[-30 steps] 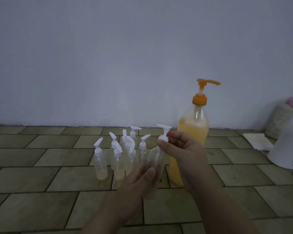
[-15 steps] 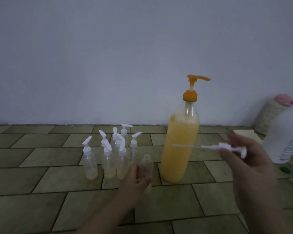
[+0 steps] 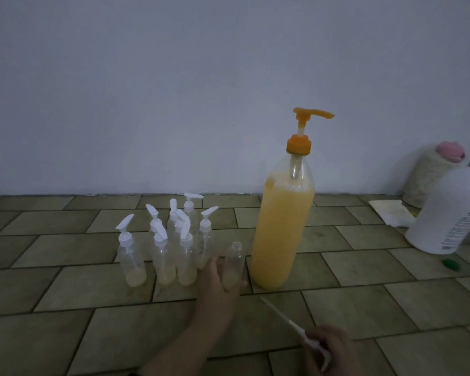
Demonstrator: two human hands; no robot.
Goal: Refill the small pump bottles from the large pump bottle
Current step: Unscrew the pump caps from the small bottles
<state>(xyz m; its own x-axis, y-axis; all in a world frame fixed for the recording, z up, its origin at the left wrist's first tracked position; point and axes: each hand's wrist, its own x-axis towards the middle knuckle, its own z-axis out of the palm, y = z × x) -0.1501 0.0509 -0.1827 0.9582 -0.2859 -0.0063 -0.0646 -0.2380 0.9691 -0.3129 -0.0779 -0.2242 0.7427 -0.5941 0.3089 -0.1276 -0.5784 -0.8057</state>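
Now left hand (image 3: 218, 283) gripping uncapped small bottle (image 3: 234, 263), right hand (image 3: 329, 348) holding pump (image 3: 296, 328)

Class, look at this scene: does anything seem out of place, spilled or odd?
Nothing is spilled. One small bottle, gripped by the left hand, has no pump; the right hand holds that white pump apart. A green cap lies loose on the tiles.

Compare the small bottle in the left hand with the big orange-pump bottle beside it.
The small bottle is uncapped, its neck open; the large bottle has its orange pump on. The small one holds only a little liquid at its bottom; the large one is nearly full. The left hand grips the small one; the large one stands free. Both are clear and upright.
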